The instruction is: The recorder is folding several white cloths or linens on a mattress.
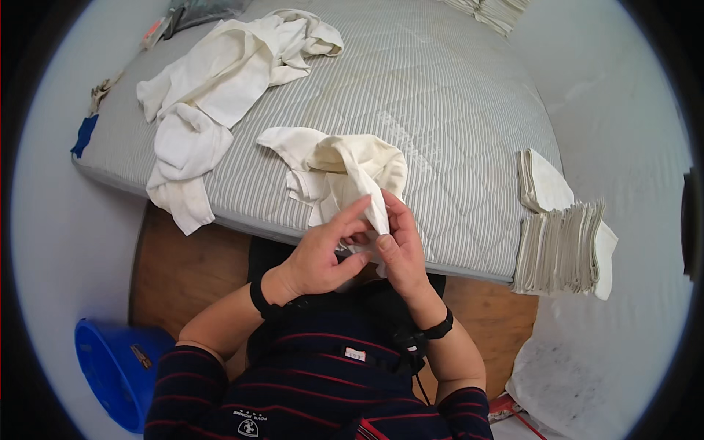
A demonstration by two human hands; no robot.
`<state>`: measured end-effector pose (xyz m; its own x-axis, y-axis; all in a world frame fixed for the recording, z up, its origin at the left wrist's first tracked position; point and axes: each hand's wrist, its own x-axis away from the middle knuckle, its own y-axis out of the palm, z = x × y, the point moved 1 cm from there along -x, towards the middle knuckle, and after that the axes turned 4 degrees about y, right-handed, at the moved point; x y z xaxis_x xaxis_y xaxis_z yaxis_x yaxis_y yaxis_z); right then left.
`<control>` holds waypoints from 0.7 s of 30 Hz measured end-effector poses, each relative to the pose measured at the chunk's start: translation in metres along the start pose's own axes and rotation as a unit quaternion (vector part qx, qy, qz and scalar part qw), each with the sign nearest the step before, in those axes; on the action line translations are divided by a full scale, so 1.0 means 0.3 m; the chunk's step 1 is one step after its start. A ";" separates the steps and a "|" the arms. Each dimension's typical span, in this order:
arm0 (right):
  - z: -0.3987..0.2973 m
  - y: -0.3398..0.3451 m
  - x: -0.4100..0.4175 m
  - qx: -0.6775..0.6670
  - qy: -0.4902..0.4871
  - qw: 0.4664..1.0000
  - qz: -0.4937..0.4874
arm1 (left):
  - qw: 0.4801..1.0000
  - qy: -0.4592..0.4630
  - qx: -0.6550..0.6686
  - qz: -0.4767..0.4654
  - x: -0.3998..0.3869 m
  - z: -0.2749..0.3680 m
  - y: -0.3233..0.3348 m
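Note:
A crumpled cream-white cloth [360,159] lies at the front edge of a striped mattress [467,126], one end drawn up between my hands. My right hand [404,247] pinches that end between thumb and fingers. Beside it on the left, my left hand [330,250] has its thumb and fingers apart; its index finger is close to the cloth, and whether it touches cannot be told. Further back and left lies a loose heap of white cloths [231,66], with another bunched white cloth [190,143] hanging over the mattress edge.
Folded white cloths [561,250] stand in a tight row at the mattress's right edge. More are stacked at the far right corner [498,14]. A blue plastic bucket [118,374] is on the floor at lower left. A blue scrap [85,135] lies at the left corner.

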<state>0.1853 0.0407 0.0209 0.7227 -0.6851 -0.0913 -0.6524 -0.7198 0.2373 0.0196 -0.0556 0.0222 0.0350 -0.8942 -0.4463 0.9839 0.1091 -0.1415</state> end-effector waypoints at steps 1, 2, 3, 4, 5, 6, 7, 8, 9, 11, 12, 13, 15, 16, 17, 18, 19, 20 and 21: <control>-0.010 0.003 -0.004 -0.009 0.022 1.000 0.017 | 1.000 0.006 -0.015 -0.023 0.002 -0.007 0.008; -0.021 0.011 -0.014 0.073 0.023 0.996 0.035 | 0.999 0.021 -0.029 -0.024 0.005 -0.008 0.017; -0.018 0.016 -0.017 0.073 0.023 0.996 0.035 | 0.999 0.021 -0.029 -0.024 0.000 -0.010 0.025; -0.012 0.020 -0.019 0.091 0.025 0.994 0.049 | 1.000 0.002 -0.019 -0.010 -0.004 -0.017 0.031; -0.006 0.021 -0.021 0.108 0.027 0.992 0.064 | 1.000 -0.017 -0.009 0.004 -0.005 -0.020 0.031; -0.004 0.017 -0.021 0.108 0.027 0.992 0.063 | 1.000 -0.017 -0.011 0.005 -0.009 -0.003 0.022; -0.004 0.005 -0.020 0.130 0.025 0.988 0.075 | 0.998 -0.060 -0.021 0.017 -0.017 0.025 0.004; -0.009 -0.009 -0.019 0.152 0.024 0.984 0.086 | 0.994 -0.102 -0.031 0.029 -0.023 0.038 -0.014; -0.026 -0.025 -0.018 0.151 0.023 0.985 0.083 | 0.994 -0.102 -0.033 0.032 -0.026 0.027 -0.035; -0.082 -0.072 -0.007 0.222 0.026 0.966 0.129 | 0.975 -0.031 -0.142 0.166 -0.049 -0.011 -0.095; -0.123 -0.085 -0.007 0.222 0.026 0.966 0.129 | 0.954 0.010 -0.235 0.188 -0.088 0.001 -0.128; -0.179 -0.090 -0.015 0.194 0.014 0.971 0.138 | 0.920 0.051 -0.327 0.209 -0.133 0.024 -0.164; -0.287 -0.085 -0.022 0.168 -0.002 0.974 0.149 | 0.910 0.062 -0.351 0.212 -0.208 0.028 -0.205; -0.337 -0.076 -0.027 0.190 -0.033 0.972 0.133 | 0.902 0.079 -0.398 0.145 -0.237 0.011 -0.225; -0.389 -0.069 -0.028 0.213 -0.065 0.968 0.119 | 0.889 0.095 -0.442 0.078 -0.260 -0.011 -0.239; -0.441 -0.066 -0.032 0.213 -0.069 0.968 0.116 | 0.887 0.107 -0.446 0.060 -0.266 -0.050 -0.254; -0.496 -0.070 -0.028 0.269 -0.081 0.954 0.107 | 0.886 0.110 -0.446 0.060 -0.272 -0.075 -0.269; -0.550 -0.075 -0.024 0.323 -0.093 0.937 0.098 | 0.871 0.091 -0.481 0.031 -0.275 -0.098 -0.285; -0.603 -0.079 -0.021 0.342 -0.099 0.928 0.111 | 0.854 0.072 -0.515 0.001 -0.274 -0.106 -0.298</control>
<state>0.2375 0.0825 0.1909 0.5412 -0.7835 -0.3053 -0.8213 -0.4146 -0.3919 -0.0769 0.0222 0.0434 -0.0575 -0.8388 -0.5413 0.3061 0.5013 -0.8093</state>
